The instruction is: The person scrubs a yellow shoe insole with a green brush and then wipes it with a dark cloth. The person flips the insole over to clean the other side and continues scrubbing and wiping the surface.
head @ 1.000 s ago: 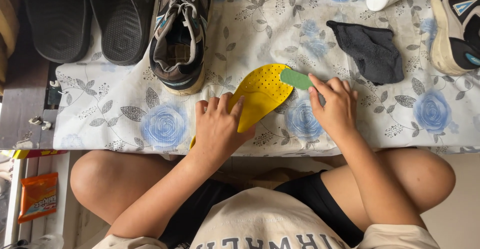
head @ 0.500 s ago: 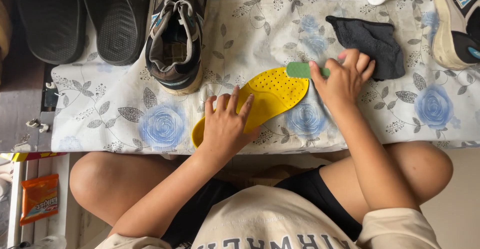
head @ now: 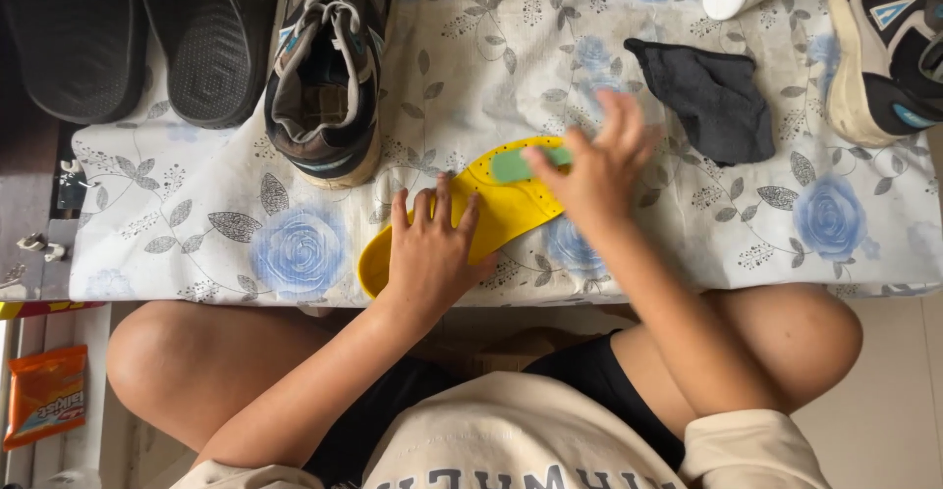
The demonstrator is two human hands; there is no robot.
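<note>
The yellow insole (head: 491, 209) is lying on the flower-patterned cloth (head: 747, 224) that covers the low table, close to the near edge and a little left of its middle, angled with one end toward the near edge and the other toward the far right. The left hand (head: 432, 253) is lying flat on the near half of the insole, fingers spread wide, pressing it down and gripping nothing. The right hand (head: 599, 170) is resting over the far end of the insole; it is blurred, with fingers loosely curled and fingertips on a small green pad (head: 521, 163) that is lying on the insole's surface. Whether the pad is being pinched or only pushed cannot be told.

Compared with half a second ago, the right hand and the pad are sitting further left and nearer along the insole, away from the dark grey cloth (head: 712, 96). The left hand is holding the same place on the insole, and the insole is keeping the same angle.

A grey laced sneaker (head: 329, 67) is standing just beyond the insole toward the far edge, with two black slides (head: 138, 37) at the far left corner. A second sneaker (head: 889, 47) is standing at the far right corner.
</note>
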